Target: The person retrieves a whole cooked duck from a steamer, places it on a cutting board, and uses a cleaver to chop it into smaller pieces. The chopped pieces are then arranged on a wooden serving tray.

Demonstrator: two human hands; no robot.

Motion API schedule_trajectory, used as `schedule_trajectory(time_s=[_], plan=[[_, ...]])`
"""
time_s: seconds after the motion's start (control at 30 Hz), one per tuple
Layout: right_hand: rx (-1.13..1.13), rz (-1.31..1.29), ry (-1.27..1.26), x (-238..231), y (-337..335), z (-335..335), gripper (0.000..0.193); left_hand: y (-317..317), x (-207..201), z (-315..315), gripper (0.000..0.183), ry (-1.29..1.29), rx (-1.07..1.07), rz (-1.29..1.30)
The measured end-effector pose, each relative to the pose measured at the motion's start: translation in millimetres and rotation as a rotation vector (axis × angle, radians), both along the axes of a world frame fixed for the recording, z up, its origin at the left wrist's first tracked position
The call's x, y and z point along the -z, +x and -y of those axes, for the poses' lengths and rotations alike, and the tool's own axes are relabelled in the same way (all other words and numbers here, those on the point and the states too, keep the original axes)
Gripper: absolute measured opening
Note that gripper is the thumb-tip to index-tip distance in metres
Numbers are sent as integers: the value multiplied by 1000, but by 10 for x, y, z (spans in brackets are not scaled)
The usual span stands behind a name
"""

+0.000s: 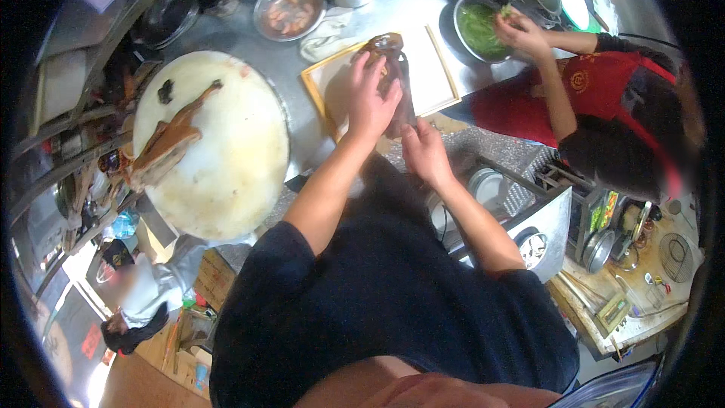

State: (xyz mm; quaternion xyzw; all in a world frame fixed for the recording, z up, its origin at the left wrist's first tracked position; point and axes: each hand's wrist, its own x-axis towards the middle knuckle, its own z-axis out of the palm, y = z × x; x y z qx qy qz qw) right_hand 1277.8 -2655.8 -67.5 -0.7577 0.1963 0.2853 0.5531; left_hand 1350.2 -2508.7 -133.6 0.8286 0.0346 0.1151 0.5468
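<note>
A dark brown, glossy, elongated piece [405,89] is held over a white rectangular tray with a yellow rim [440,55], which lies at the near edge of the grey metal counter [308,115]. Its long axis runs from the far side of the counter back toward the person's body, leaning slightly left at the far end; the bulkier, shinier end points to the counter's far edge, and the narrower end points to the near edge, reaching past the tray's near rim. The left hand [370,106] holds the piece from its left, fingers a little apart and bent over its upper face; the right hand [425,153] has its fingers drawn together on the narrow near end. Whether the piece touches the tray, I cannot tell. Toward the counter's left end stands a round, cream-coloured chopping board [226,181] bearing a long brown piece of meat [170,136]. Along the far edge is a round metal bowl of pinkish pieces [289,11]. On the right, a co-worker in a red apron [521,106] reaches over a metal bowl of green leaves [477,30]
</note>
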Motion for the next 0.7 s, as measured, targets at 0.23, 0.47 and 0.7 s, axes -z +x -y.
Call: schedule_trajectory(time_s=[0.23,0.47,0.7], plan=[[-56,180,-258,291,228,652,30,146,249,399,40,218,-24,-36],[-147,294,-415,30,353,827,25,-193,-33,238,53,340,-39,-281],[-318,352,-580,99,402,934,22,-84,-13,365,42,241,-31,-402]])
